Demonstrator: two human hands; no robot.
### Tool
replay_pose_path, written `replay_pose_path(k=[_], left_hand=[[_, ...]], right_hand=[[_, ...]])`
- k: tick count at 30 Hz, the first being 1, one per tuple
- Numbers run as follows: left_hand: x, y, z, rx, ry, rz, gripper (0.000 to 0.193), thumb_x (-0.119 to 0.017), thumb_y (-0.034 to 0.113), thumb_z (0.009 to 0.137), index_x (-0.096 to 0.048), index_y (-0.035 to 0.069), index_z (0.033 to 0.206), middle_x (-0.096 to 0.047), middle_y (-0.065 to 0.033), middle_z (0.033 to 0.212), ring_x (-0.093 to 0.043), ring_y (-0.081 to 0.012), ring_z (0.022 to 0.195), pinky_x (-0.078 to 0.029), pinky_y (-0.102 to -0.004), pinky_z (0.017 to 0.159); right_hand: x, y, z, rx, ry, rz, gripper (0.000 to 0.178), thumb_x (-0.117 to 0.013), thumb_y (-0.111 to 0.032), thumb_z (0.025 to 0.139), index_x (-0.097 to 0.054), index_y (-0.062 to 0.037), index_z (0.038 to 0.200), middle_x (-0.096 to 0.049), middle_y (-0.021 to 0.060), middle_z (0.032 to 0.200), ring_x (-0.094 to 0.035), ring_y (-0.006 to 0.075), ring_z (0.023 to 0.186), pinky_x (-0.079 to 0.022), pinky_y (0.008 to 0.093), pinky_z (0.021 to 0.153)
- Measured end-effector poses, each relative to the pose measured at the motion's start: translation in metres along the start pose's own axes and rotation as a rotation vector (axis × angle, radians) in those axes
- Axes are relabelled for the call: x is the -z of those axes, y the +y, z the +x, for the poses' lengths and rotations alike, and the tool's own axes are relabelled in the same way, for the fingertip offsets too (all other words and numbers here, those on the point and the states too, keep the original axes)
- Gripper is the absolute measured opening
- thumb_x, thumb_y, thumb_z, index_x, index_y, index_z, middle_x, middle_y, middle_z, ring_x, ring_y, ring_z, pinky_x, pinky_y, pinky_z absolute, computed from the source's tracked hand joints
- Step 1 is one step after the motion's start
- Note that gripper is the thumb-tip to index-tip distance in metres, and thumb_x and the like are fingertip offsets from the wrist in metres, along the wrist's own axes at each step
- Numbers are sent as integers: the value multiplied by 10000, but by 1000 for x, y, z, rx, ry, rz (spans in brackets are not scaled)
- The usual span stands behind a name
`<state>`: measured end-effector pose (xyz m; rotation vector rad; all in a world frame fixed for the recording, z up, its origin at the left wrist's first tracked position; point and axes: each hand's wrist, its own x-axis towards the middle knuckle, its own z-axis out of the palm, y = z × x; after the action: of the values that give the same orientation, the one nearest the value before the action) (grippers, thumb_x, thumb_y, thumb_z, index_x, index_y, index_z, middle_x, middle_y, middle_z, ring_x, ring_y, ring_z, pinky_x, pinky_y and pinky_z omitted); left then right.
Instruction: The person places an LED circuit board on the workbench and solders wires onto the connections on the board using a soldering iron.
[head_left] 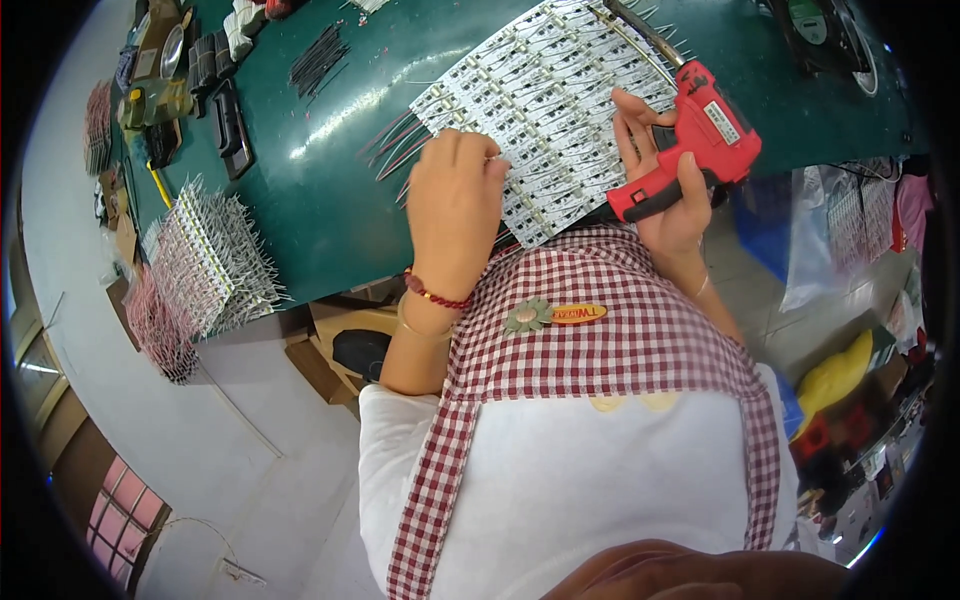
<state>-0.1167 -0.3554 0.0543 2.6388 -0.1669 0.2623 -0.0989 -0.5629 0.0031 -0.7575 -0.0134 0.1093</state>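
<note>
A wide sheet of white circuit strips (545, 95) with many small parts and thin wires lies on the green table (330, 200). My left hand (455, 205) rests palm down on the sheet's near left corner, fingers together, pressing it flat. My right hand (665, 185) grips the handle of a red pistol-shaped soldering gun (700, 130). The gun's metal tip points up and left over the sheet's far right edge. A red bead bracelet circles my left wrist. I wear a red checked apron over a white shirt.
Stacks of white wired strips (210, 260) and reddish wire bundles (160, 330) sit at the table's left edge. Black parts (225, 115), a bundle of dark wires (318, 60) and tools lie at the far left. Plastic bags and a yellow object (835, 375) stand at the right.
</note>
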Motion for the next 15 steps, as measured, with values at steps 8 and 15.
replay_pose_path(k=[8, 15], left_hand=[[-10, -12, -14, 197, -132, -116, 86, -603, -8, 788, -546, -4, 852, -597, -150, 792, -576, -326, 695, -452, -411, 628], [8, 6, -2, 51, -62, 5, 237, -657, 0, 745, -532, 17, 946, -548, -144, 881, -546, -324, 842, -447, -392, 720]], right_hand=[[2, -2, 1, -17, -55, 40, 363, -527, -286, 910, -451, -77, 1197, -427, 231, 1350, -277, 331, 1375, -100, 455, 1160], [2, -2, 0, -3, -13, 3, 393, -544, -331, 894, -461, -81, 1186, -419, 272, 1345, -290, 356, 1364, -129, 469, 1158]])
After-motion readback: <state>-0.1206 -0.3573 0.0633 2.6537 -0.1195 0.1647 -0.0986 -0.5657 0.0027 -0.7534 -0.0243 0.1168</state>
